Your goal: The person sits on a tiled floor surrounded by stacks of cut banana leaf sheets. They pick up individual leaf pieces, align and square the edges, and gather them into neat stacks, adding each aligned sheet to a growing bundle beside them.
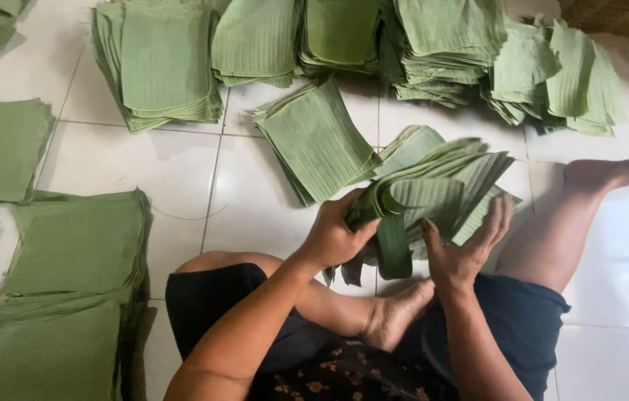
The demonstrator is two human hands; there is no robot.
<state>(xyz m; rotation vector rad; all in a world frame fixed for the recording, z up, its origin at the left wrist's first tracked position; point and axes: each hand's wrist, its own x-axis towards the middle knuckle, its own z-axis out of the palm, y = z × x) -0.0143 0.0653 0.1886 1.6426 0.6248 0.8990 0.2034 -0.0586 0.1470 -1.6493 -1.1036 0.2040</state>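
left hand (335, 236) clenched, right hand (467, 249) splayed — leaf bundle (433, 200)

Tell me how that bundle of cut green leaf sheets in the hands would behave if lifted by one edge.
The leaf bundle looks floppy: its sheets already curl and droop over the left hand. It would probably fan apart, since the layers splay loose by the right hand. The sheets seem thin and ribbed, so they may split along the ribs if pulled.

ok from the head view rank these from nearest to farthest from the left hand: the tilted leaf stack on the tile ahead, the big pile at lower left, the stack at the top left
1. tilted leaf stack, just ahead of the left hand
2. big pile at lower left, off to the left side
3. stack at the top left, far ahead and left
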